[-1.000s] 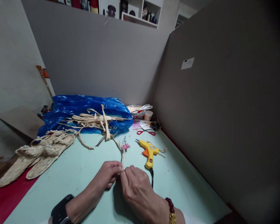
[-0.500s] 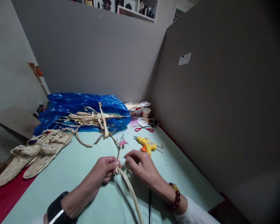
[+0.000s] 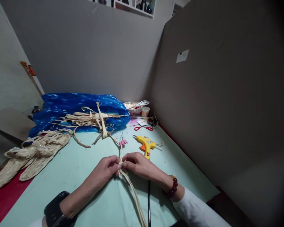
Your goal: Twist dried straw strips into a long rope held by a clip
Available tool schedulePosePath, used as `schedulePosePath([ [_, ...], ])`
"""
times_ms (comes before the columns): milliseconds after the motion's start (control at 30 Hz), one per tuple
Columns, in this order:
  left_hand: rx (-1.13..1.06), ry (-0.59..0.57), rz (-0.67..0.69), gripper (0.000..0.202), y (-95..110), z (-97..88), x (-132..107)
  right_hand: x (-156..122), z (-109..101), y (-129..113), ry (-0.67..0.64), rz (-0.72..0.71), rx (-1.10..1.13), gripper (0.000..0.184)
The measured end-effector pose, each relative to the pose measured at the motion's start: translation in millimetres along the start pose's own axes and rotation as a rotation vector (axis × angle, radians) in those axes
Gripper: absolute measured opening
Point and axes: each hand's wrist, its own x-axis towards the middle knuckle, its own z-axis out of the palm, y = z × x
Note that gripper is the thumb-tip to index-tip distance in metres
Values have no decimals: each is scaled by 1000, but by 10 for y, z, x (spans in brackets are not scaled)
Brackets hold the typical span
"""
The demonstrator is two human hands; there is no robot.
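Observation:
My left hand (image 3: pixel 106 171) and my right hand (image 3: pixel 138 164) meet at the middle of the pale green table (image 3: pixel 90 176), both pinching a braided straw cord (image 3: pixel 121 154). The cord's far end is held by a pink binder clip (image 3: pixel 122 142). Loose straw strands (image 3: pixel 134 195) trail from my fingers back toward me. A black watch sits on my left wrist and a dark red bead bracelet on my right.
A yellow glue gun (image 3: pixel 146 145) lies just beyond my right hand, its black cord running toward me. Straw sandals (image 3: pixel 33 154) lie at the left, a blue plastic bag (image 3: pixel 73 107) with straw strips (image 3: pixel 92 118) at the back, red scissors (image 3: pixel 143 128), a small basket (image 3: pixel 132 107) and cup (image 3: pixel 145 111) by the grey partition.
My right hand drew away to the right, letting loose strands fall toward me, then came back to pinch the cord beside my left hand. The view tilted down slightly.

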Motion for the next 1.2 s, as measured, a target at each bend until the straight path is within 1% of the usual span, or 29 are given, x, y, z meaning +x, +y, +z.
schedulePosePath([
  [133,313,100,49,20,2,50,-56,4,110,43,136,81,-7,18],
  [233,520,172,42,25,49,74,-98,-7,169,65,157,110,28,17],
  [300,548,177,40,27,80,54,-107,-17,181,59,159,114,42,16],
  [400,490,170,28,28,107,5,-108,-24,185,42,180,104,41,15],
  [467,466,183,14,29,114,11,-120,-22,193,43,201,101,58,15],
  [567,548,256,24,29,113,120,-170,-11,208,68,212,102,162,16],
  [600,603,292,45,28,106,174,-190,-8,210,78,214,102,209,16],
  [667,692,315,111,27,78,284,-222,-5,205,90,217,123,302,14],
  [733,768,303,185,28,30,370,-235,-10,190,88,207,168,392,12],
  [800,857,269,234,30,-26,424,-234,-18,175,77,170,208,470,13],
  [900,964,194,243,34,-77,447,-230,-15,173,69,146,220,527,14],
  [967,961,152,247,34,-63,425,-236,-2,187,79,178,228,528,11],
  [1033,902,152,243,32,-10,362,-239,9,201,91,208,247,520,9],
  [1067,853,179,231,33,24,315,-235,10,206,93,204,248,514,8],
  [1133,728,297,172,40,89,199,-205,3,205,82,177,217,512,10],
  [1200,582,405,134,35,121,88,-148,-15,193,49,156,171,516,14],
])
